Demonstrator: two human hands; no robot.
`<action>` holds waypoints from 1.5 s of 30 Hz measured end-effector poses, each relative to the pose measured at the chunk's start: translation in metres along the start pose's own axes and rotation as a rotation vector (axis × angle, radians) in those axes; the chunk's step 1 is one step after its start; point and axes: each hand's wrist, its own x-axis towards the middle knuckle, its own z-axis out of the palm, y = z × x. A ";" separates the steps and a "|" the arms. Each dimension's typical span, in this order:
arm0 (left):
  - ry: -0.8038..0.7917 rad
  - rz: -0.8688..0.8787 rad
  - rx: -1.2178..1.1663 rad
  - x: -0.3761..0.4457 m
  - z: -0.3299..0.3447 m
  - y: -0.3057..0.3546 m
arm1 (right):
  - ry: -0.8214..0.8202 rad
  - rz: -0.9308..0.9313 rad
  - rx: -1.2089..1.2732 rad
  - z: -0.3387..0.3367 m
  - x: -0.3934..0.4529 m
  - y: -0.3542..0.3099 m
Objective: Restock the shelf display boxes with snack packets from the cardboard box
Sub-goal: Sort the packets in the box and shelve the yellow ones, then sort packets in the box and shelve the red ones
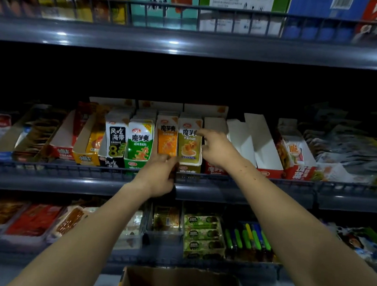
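Both forearms are seen reaching up from the bottom of the frame to the middle shelf [65,183] at centre. The left hand [159,176] is held at the shelf's front rail, fingers curled against the lower front of the orange packet row [167,138]; whether anything is pinched cannot be told. The right hand [216,148] is raised just right of it, index finger extended and touching the top of the olive-yellow packet [189,140], remaining fingers loosely bent, nothing gripped. That packet stands upright at the front of its display box [188,168], directly left of the right palm. White empty display boxes [262,144] are noted right of centre. The cardboard box [182,279] lies open at bottom centre, between the forearms.
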 end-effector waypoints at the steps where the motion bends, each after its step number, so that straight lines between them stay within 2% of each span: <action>1: 0.113 0.014 -0.048 -0.005 -0.001 0.000 | 0.046 -0.009 0.051 0.001 -0.010 0.001; 3: 0.341 0.034 -0.120 -0.024 0.003 0.004 | 0.085 -0.021 0.164 0.008 -0.038 0.002; 5: 0.407 0.035 -0.225 -0.052 0.014 0.008 | 0.057 -0.003 0.277 0.022 -0.073 0.006; 9: 0.156 0.007 -0.460 -0.118 0.073 0.007 | -0.101 0.102 0.356 0.071 -0.146 0.025; 12: -0.083 -0.101 -0.467 -0.161 0.126 0.004 | -0.246 0.194 0.334 0.117 -0.193 0.040; 16: -0.301 -0.258 -0.557 -0.208 0.191 -0.003 | -0.471 0.323 0.295 0.184 -0.246 0.063; 23: -0.670 -0.317 -0.425 -0.259 0.249 -0.006 | -0.822 0.547 0.263 0.302 -0.330 0.109; 28: -0.825 -0.369 -0.402 -0.272 0.262 -0.004 | -1.055 0.519 0.142 0.349 -0.369 0.120; 33: -0.879 -0.421 -0.407 -0.278 0.276 -0.011 | -1.104 0.395 0.022 0.374 -0.385 0.123; 40: -0.919 -0.479 -0.428 -0.282 0.283 -0.012 | -0.979 0.246 -0.165 0.382 -0.391 0.124; 45: -0.915 -0.497 -0.433 -0.282 0.283 -0.014 | -0.939 0.255 -0.155 0.378 -0.389 0.121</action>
